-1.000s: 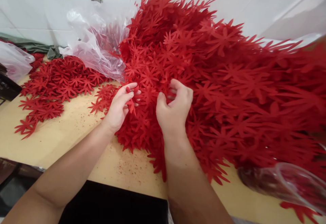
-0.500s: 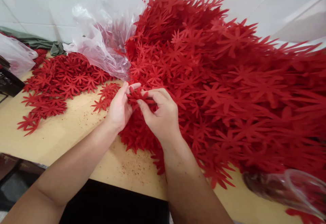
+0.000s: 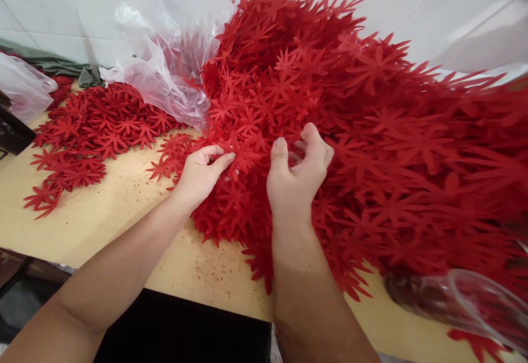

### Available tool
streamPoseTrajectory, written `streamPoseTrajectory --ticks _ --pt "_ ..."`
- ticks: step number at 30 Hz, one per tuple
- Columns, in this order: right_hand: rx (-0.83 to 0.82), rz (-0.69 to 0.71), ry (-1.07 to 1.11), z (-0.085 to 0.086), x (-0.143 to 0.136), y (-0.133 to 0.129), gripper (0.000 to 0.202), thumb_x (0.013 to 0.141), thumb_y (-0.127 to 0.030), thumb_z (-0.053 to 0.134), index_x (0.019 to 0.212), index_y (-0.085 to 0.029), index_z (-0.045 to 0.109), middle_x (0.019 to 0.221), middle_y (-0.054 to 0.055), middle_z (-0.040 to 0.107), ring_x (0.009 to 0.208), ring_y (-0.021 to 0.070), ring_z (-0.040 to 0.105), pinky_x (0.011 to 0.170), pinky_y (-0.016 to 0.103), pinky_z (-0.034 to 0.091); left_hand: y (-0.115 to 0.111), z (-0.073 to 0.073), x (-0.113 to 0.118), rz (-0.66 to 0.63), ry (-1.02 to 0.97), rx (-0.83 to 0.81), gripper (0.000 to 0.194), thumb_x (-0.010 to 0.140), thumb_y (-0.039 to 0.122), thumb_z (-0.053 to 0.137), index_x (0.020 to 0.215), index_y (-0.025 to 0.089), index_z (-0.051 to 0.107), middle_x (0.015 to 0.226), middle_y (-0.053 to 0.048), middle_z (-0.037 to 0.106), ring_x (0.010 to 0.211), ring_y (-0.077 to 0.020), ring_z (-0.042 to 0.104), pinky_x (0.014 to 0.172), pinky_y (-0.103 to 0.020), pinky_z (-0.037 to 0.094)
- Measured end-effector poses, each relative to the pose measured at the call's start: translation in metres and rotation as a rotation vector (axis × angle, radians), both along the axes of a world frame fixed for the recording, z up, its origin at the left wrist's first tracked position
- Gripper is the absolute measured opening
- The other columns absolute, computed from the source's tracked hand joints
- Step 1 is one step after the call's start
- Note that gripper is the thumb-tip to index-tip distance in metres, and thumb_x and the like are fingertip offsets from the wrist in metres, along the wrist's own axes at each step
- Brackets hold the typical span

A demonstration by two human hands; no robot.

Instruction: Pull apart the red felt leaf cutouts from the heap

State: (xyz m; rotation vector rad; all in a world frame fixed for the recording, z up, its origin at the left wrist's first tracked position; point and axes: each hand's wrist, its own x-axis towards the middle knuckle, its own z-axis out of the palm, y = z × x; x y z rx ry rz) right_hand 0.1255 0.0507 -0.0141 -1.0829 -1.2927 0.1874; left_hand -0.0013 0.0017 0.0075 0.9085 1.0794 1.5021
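- While the left hand (image 3: pixel 202 173) pinches a red flower (image 3: pixel 242 155) between thumb and forefinger, its grip is closed, with the petals spreading out past the fingertips toward the right hand (image 3: pixel 297 173).
- The right hand is partly open, its thumb raised and apart from its curled fingers; whether anything sits inside the curl cannot be told.
- The held flower is in front of the big pile (image 3: pixel 371 154) of similar red flowers, left of the right thumb.
- The big pile rises against the white tiled wall (image 3: pixel 53 5) and stretches to the right edge of the view.
- A smaller pile (image 3: pixel 99 121) lies on the left part of the pale table (image 3: pixel 99 225).
- Between the two piles, toward the wall, is a crumpled plastic bag (image 3: pixel 154 80).
- Another bag (image 3: pixel 25 88) and a green cloth (image 3: pixel 88 76) are at the far left.
- Reddish crumbs (image 3: pixel 214 264) are scattered near the front edge of the table.
- A clear plastic container (image 3: pixel 466 300) lies on its side at the lower right, beside the big pile.
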Motion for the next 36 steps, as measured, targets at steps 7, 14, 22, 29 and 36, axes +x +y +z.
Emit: streamPoseTrajectory --ticks 7,14,22,29,36 --pt "-0.169 0.564 -0.053 0.017 -0.019 -0.030 0.024 0.078 -0.042 0.054 0.082 -0.018 0.059 0.077 0.003 0.063 0.072 0.0132 0.059 0.072 0.032 0.049 0.000 -0.002 -0.002 0.028 0.091 0.030 0.012 0.071 0.023 0.063 0.066 0.015 0.055 0.058 0.006 0.053 0.051 -0.0025 0.043 0.055 -0.018 0.036" --pt "-0.214 0.366 0.149 0.010 -0.018 -0.017 0.023 0.073 -0.042 0.060 0.073 -0.019 0.055 0.064 -0.002 0.055 0.058 0.0091 0.051 0.059 0.026 0.044 -0.005 -0.001 0.000 -0.063 0.037 0.093 0.008 0.075 0.022 0.058 0.080 0.016 0.059 0.069 0.003 0.059 0.062 -0.0052 0.051 0.067 -0.022 0.040" --pt "-0.284 0.185 0.241 0.008 -0.005 -0.007 0.048 0.076 -0.058 0.048 0.049 -0.023 0.029 0.045 -0.006 0.026 0.042 0.0073 0.025 0.043 0.026 0.023 -0.001 -0.004 -0.001 0.017 0.177 0.096 0.010 0.074 0.024 0.060 0.070 0.016 0.057 0.058 0.006 0.053 0.056 -0.0046 0.045 0.063 -0.022 0.036" --pt "-0.290 0.265 0.184 0.011 -0.010 -0.012 0.053 0.074 -0.063 0.046 0.048 -0.022 0.026 0.044 -0.006 0.025 0.041 0.0058 0.024 0.041 0.025 0.021 -0.004 0.002 -0.001 0.022 0.205 0.099 0.028 0.076 0.033 0.059 0.059 0.016 0.045 0.054 0.007 0.043 0.051 -0.0033 0.036 0.055 -0.021 0.031" --pt "-0.208 0.396 -0.028 0.022 -0.019 -0.030 0.053 0.076 -0.063 0.043 0.048 -0.019 0.036 0.044 -0.005 0.033 0.044 0.0052 0.030 0.043 0.024 0.026 -0.008 0.003 0.003 -0.057 0.228 0.137 0.021 0.069 0.032 0.065 0.072 0.016 0.053 0.067 0.004 0.053 0.059 -0.0042 0.045 0.060 -0.020 0.037"
